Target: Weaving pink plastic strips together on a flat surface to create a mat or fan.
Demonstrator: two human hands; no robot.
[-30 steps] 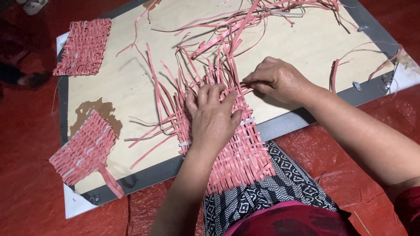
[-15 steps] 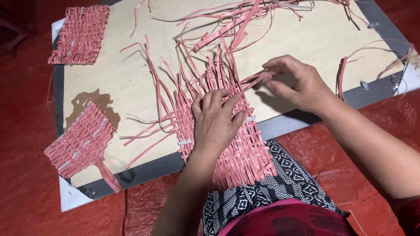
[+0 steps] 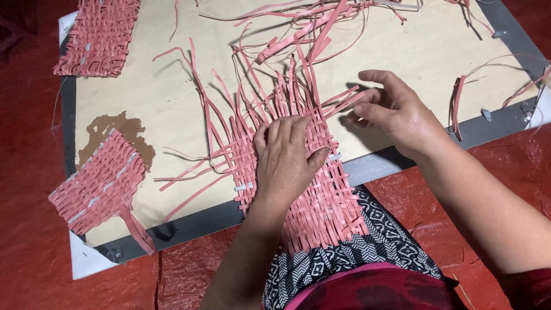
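A half-woven mat of pink strips [image 3: 321, 201] lies across the near edge of a pale wooden board [image 3: 172, 109] and over my lap. My left hand [image 3: 287, 158] presses flat on the woven part, fingers spread a little. Loose upright strips [image 3: 281, 86] fan out beyond its fingertips. My right hand [image 3: 390, 112] hovers just right of the mat with fingers apart, its fingertips beside the ends of sideways strips [image 3: 344, 102]; nothing is gripped in it.
A finished pink woven piece [image 3: 100, 34] lies at the board's far left, another [image 3: 100, 183] at its near left corner by a brown stain [image 3: 112, 129]. A tangle of loose strips [image 3: 321, 17] lies at the far side. Red floor [image 3: 28, 143] surrounds the board.
My right hand has let go of the sideways strip it was pinching and opened, drawing slightly right. My left hand stays pressed on the mat. The view has shifted closer.
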